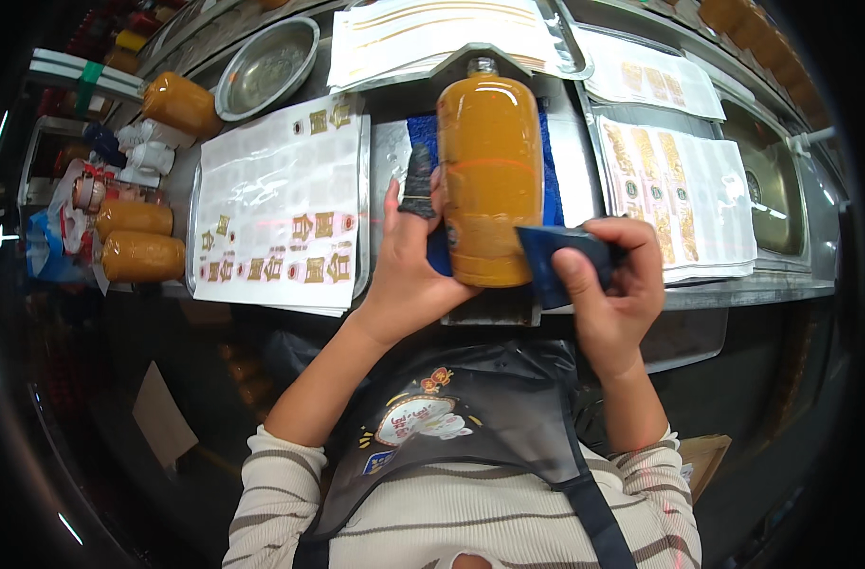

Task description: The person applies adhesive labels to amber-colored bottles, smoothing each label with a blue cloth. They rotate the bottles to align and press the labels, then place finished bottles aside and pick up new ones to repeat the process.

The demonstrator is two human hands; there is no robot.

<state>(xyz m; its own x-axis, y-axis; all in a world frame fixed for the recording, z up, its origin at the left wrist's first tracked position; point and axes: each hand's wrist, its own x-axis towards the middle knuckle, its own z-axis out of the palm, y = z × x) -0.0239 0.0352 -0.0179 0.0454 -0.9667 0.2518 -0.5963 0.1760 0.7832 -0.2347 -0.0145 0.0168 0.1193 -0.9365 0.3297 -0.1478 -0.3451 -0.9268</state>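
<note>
A large amber-yellow glazed bottle (490, 178) lies in front of me on a metal holder with blue cloth (421, 131) beneath it, its neck pointing away. My left hand (411, 249) grips the bottle's left side and base; one of its fingers wears a black cover held by a band. In my right hand (613, 277) is a dark blue flat squeegee (557, 259), its edge at the bottle's lower right side. Left of the bottle, a sheet of gold and pink decals (276, 192) lies on a metal tray. More gold decals (677, 192) lie in a stack at the right.
A steel bowl (269, 71) stands at the back left, near an amber bottle (182, 104). Several small white items (148, 156) and more amber bottles (143, 256) are at far left. Striped decal sheets (446, 35) lie at the back. A steel sink (777, 185) is at far right.
</note>
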